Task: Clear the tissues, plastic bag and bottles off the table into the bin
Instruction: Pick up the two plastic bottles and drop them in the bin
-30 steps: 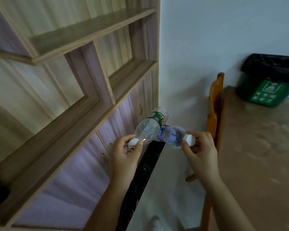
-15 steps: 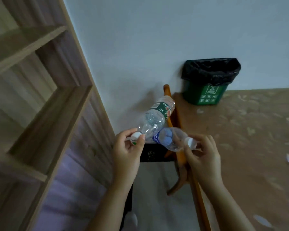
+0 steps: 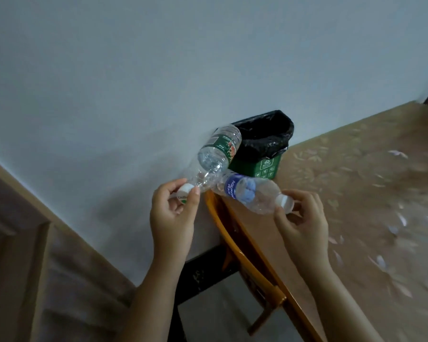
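Observation:
My left hand pinches the white cap end of a clear bottle with a green label, which points up and away toward the bin. My right hand holds a clear bottle with a blue label by its white cap, the bottle lying sideways. The two bottles touch near the middle, in the air just before the table's corner. The small green bin with a black liner stands on the table against the wall, right behind the bottles.
A wooden chair back runs along the table's near-left edge. The table has a patterned beige cover with pale scraps on its right side. A white wall is behind, and wood cabinet panelling at lower left.
The view has swung right, away from the shelves, toward the table and bin. Both hands with their bottles have moved closer to the bin, the green-label bottle now overlapping its rim.

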A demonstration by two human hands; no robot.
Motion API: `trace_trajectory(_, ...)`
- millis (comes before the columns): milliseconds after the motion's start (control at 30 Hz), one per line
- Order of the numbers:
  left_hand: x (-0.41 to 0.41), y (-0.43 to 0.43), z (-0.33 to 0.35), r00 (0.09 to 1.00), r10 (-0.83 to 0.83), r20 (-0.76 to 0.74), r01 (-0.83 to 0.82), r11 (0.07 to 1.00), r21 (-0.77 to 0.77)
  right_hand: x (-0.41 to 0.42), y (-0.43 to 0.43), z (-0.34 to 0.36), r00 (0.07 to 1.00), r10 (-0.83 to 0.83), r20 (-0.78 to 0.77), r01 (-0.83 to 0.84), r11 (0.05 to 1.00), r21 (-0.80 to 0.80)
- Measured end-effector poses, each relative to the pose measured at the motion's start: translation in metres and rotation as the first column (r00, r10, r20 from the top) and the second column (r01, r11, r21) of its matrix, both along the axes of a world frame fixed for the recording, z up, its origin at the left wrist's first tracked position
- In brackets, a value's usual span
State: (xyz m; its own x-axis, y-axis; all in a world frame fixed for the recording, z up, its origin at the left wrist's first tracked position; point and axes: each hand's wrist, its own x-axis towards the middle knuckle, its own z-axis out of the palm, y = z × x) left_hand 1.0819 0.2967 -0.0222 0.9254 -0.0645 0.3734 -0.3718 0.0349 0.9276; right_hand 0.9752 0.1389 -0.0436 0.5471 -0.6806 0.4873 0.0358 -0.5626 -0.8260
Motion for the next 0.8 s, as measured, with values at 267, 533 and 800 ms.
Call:
trace_trajectory(267,0.072,-0.071,-0.005,1.0,-0.012,0.019,0.011,0.998,0.055,0.048,-0.079,0.019,0.985,-0.149,0.092,0.147,0.989,0.02)
trace_trajectory(533,0.133,-0.159,-0.005,1.0,0.009,0.021,-0.013,0.977,0.211,0.087,-0.161,0.019,0.979,-0.173,0.112,0.17,0.985,0.035)
trace_trajectory(800,0.164,-0.202,-0.014,0.998,-0.001,0.07,-0.019,0.961,0.277,0.133,-0.217,0.016,0.991,-0.131,0.03,0.133,0.99,-0.048)
